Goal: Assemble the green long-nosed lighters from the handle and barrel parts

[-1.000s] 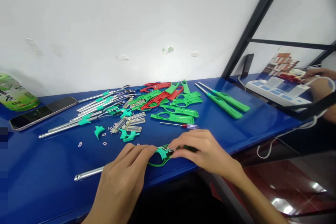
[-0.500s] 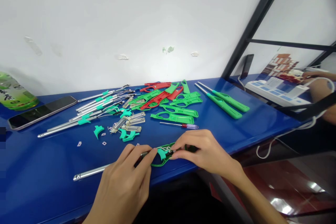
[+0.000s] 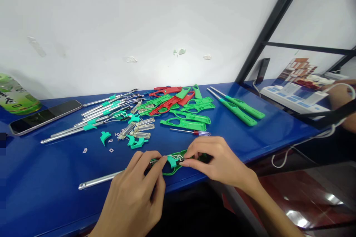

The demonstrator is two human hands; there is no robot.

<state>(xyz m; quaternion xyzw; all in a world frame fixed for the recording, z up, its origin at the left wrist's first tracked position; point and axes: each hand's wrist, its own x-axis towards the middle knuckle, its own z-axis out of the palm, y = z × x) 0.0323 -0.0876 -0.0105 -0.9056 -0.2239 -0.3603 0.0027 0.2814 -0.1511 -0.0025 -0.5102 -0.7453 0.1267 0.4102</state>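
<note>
Near the front edge of the blue table (image 3: pixel 41 192) lies a green lighter handle half (image 3: pixel 175 161) with a long metal tube (image 3: pixel 97 180) running out to the left. My left hand (image 3: pixel 136 196) pinches the tube where it meets the handle. My right hand (image 3: pixel 215 161) pinches the handle's right part, fingertips by a teal trigger piece (image 3: pixel 171 161). Both hands are closed on this one lighter assembly.
Behind lie green and red handle halves (image 3: pixel 185 116), metal tubes with teal collars (image 3: pixel 94 118), clear small parts (image 3: pixel 139 129), a small screwdriver (image 3: pixel 191 132), two finished green lighters (image 3: pixel 236 107), a phone (image 3: pixel 41 116) and a green bottle (image 3: pixel 15 100). Another person's arm (image 3: pixel 340 98) is at right.
My left hand's fingers have slid slightly left along the tube, baring more of the teal piece. The right hand stays on the handle.
</note>
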